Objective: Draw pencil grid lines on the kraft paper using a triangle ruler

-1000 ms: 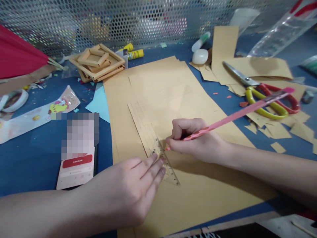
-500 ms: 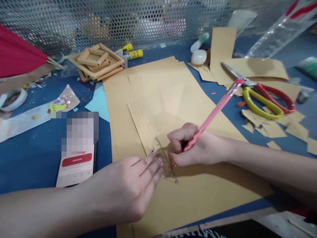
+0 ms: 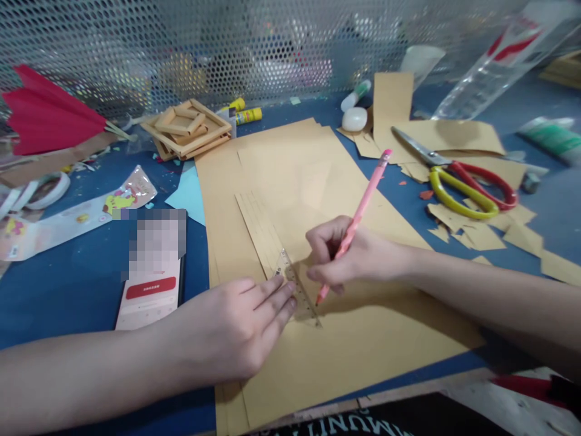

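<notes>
My right hand [image 3: 347, 254] is closed around a pink pencil [image 3: 363, 206], which leans to the upper right. Its tip is at or just above the brown paper, close to the edge of a clear set square [image 3: 302, 297]. Stretched fingers of my left hand [image 3: 254, 321] lie flat on the set square and hide part of it. Under its upper end runs a narrow strip of brown card [image 3: 256, 221] marked with thin pencil lines. Large brown paper sheets [image 3: 363, 357] are layered beneath both hands.
At left lie a phone [image 3: 152, 290], a plastic wrapper [image 3: 86, 209] and tape rolls [image 3: 52, 191]. Behind are stacked card frames [image 3: 193, 130] and glue sticks [image 3: 249, 115]. Scissors [image 3: 467, 191] rest on card scraps [image 3: 481, 233] at right, near a white rounded object [image 3: 354, 118].
The pencil has become more upright, and its tip now shows beside the set square. My left hand stays on the set square. The whole view has shifted slightly.
</notes>
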A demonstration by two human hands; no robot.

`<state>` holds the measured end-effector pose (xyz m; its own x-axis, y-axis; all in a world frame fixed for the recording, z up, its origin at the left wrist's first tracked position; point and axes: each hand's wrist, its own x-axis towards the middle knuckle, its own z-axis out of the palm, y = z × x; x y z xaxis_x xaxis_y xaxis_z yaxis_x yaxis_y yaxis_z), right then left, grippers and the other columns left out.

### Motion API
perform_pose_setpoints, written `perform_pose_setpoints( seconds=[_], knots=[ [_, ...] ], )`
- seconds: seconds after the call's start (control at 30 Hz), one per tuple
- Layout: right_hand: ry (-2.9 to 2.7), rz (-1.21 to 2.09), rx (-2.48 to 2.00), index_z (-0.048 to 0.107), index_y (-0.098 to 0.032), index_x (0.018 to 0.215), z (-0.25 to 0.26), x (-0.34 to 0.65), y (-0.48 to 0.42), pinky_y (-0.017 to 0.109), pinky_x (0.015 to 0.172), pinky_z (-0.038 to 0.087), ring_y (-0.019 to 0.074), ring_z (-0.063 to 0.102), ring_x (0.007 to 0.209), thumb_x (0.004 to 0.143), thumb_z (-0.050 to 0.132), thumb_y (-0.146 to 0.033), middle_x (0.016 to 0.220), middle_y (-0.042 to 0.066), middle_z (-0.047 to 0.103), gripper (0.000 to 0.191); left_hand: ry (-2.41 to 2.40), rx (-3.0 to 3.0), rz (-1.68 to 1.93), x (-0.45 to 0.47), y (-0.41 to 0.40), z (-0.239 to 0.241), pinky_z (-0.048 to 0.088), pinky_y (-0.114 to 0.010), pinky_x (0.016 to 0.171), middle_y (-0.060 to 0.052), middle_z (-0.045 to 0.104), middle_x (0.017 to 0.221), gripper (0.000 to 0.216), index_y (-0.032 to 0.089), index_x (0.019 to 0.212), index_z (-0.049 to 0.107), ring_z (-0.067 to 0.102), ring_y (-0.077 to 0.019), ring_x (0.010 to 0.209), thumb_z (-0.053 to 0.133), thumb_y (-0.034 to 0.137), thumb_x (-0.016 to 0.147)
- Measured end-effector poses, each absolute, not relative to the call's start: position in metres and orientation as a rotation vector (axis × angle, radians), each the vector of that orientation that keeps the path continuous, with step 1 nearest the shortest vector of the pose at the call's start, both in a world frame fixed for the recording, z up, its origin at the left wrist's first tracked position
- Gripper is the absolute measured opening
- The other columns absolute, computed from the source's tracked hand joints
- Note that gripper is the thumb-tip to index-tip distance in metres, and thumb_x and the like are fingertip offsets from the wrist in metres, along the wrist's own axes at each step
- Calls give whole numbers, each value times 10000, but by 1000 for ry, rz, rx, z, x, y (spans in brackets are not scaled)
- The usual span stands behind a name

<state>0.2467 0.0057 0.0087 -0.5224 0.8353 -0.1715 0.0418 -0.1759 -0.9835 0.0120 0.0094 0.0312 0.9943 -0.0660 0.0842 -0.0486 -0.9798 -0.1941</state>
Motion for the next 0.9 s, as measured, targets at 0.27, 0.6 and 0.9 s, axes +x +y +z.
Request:
perform_pose_setpoints(
  seconds=[0.27, 0.6, 0.9],
  knots=[
    [-944, 1626, -1017, 417, -186, 602, 12, 254, 26, 171, 345, 180, 29, 305, 336, 764, 650, -339, 403, -77, 460, 323, 19, -2775, -176, 4, -27, 27, 508, -387, 840, -199, 606, 1185, 345, 8, 1162, 581, 592, -305, 1101, 432, 110, 868],
    [-1022, 1050, -1087, 582, -174, 918, 37, 306, 52, 194, 425, 327, 67, 429, 436, 862, 475, -573, 548, -18, 561, 417, -114, -2655, -231, 9, -43, 15, 520, -292, 691, -147, 685, 1022, 236, 49, 1052, 606, 667, -208, 917, 524, 49, 831],
    [-1074, 880, -1377, 577, -164, 1112, 35, 342, 55, 358, 760, 524, 167, 610, 881, 918, 505, -355, 1085, 79, 608, 282, -339, -2552, -427, 5, -32, -4, 511, -313, 755, -106, 687, 971, 195, 97, 1019, 590, 656, -204, 903, 521, 63, 839]
  ],
)
